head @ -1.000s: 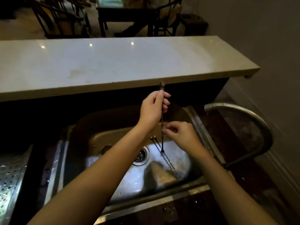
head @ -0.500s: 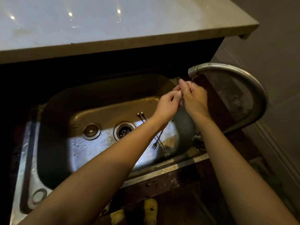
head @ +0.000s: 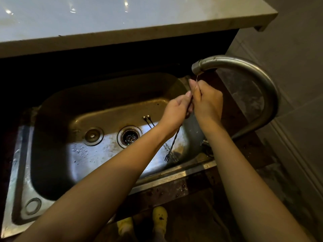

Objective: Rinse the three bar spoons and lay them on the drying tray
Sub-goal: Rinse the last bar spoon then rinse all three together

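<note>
Here, two spoons (head: 158,135) are lying in the sink (head: 19,165) by the drain (head: 129,136), while the left hand (head: 176,111) and right hand (head: 208,102) are together pinching a third spoon (head: 173,143) under the tap (head: 244,70).

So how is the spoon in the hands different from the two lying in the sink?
The held bar spoon is up in both hands, slanting under the faucet; the two sink spoons lie flat beside the drain. Its top is hidden by fingers; theirs show small round ends. All have twisted stems.
</note>
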A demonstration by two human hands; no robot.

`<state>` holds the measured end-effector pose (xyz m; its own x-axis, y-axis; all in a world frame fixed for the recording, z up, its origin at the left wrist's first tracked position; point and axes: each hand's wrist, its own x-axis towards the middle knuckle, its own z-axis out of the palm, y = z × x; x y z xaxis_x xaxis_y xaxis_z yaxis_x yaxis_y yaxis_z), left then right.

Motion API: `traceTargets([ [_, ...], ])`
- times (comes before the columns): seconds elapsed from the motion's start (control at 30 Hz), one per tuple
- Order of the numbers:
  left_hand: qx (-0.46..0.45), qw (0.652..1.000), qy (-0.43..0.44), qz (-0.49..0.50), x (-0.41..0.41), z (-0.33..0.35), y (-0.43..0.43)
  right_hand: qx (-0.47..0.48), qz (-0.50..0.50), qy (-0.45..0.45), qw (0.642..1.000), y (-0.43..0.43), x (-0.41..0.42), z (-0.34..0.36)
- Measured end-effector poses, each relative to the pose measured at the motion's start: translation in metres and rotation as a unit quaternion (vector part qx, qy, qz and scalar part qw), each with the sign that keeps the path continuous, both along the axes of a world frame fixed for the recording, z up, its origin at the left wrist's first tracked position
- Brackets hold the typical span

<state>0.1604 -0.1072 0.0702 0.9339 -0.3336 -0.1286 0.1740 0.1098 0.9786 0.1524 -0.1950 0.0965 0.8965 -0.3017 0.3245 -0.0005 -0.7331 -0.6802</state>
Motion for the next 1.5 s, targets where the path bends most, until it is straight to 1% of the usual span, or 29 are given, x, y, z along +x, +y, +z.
traceTargets([
  [0.07,0.003,1.0,-0.018,-0.005,-0.002,0.0,0.001,-0.098,0.002,0.023,0.995,0.001,0.001,0.003],
  [0.1,0.0,1.0,-0.023,-0.005,-0.002,0.002,0.001,-0.125,0.004,0.039,0.991,0.001,0.001,0.004],
  [0.13,-0.007,1.0,-0.026,-0.001,-0.003,0.005,0.001,-0.126,0.01,0.049,0.991,0.0,0.001,0.006],
  [0.17,-0.02,0.999,-0.026,0.004,-0.003,0.008,0.0,-0.094,0.023,0.052,0.994,0.0,0.0,0.007],
  [0.23,-0.04,0.999,-0.027,0.019,-0.003,0.014,-0.003,0.039,0.065,0.046,0.996,0.001,-0.007,0.007],
  [0.27,-0.044,0.998,-0.028,0.027,-0.003,0.016,-0.005,0.12,0.077,0.042,0.989,0.0,-0.011,0.005],
  [0.33,-0.05,0.998,-0.03,0.036,-0.002,0.022,-0.008,0.262,0.075,0.066,0.96,0.001,-0.02,-0.001],
  [0.4,-0.057,0.997,-0.031,0.05,0.001,0.028,-0.007,0.331,0.07,0.088,0.937,0.007,-0.029,-0.013],
  [0.47,-0.055,0.995,-0.042,0.07,0.005,0.034,-0.005,0.349,0.06,0.101,0.93,0.015,-0.036,-0.032],
  [0.5,-0.045,0.994,-0.06,0.077,0.007,0.036,-0.006,0.343,0.052,0.115,0.931,0.021,-0.04,-0.039],
  [0.57,-0.03,0.992,-0.098,0.077,0.01,0.039,-0.007,0.287,0.055,0.132,0.947,0.03,-0.048,-0.05],
  [0.63,-0.024,0.992,-0.113,0.054,0.011,0.042,-0.007,0.263,0.054,0.125,0.955,0.031,-0.05,-0.055],
  [0.73,-0.017,0.993,-0.118,-0.001,0.011,0.037,0.0,0.281,0.052,0.099,0.953,0.027,-0.044,-0.051],
  [0.8,-0.01,0.994,-0.104,-0.03,0.007,0.033,0.004,0.266,0.067,0.096,0.957,0.022,-0.039,-0.048],
  [0.9,0.017,0.995,-0.095,-0.011,0.006,0.033,0.009,0.229,0.115,0.13,0.958,0.016,-0.033,-0.045],
  [0.97,0.037,0.994,-0.103,0.002,0.007,0.032,0.014,0.203,0.151,0.181,0.95,0.012,-0.025,-0.046],
  [1.03,0.055,0.993,-0.101,0.014,0.009,0.029,0.021,0.157,0.177,0.256,0.937,0.008,-0.014,-0.055],
  [1.13,0.102,0.988,-0.101,0.049,0.015,0.019,0.037,0.109,0.197,0.378,0.898,0.015,0.002,-0.089],
  [1.2,0.122,0.986,-0.087,0.073,0.02,0.01,0.051,0.01,0.19,0.438,0.879,0.026,0.011,-0.117],
  [1.23,0.133,0.985,-0.079,0.082,0.021,0.004,0.059,-0.04,0.182,0.456,0.87,0.033,0.014,-0.129],
  [1.3,0.149,0.982,-0.061,0.095,0.023,-0.009,0.075,-0.09,0.162,0.486,0.854,0.044,0.018,-0.151],
  [1.37,0.159,0.98,-0.044,0.112,0.022,-0.023,0.09,-0.122,0.14,0.507,0.842,0.053,0.021,-0.171],
  [1.5,0.155,0.978,-0.011,0.142,0.022,-0.045,0.113,-0.152,0.079,0.525,0.834,0.068,0.026,-0.199],
])
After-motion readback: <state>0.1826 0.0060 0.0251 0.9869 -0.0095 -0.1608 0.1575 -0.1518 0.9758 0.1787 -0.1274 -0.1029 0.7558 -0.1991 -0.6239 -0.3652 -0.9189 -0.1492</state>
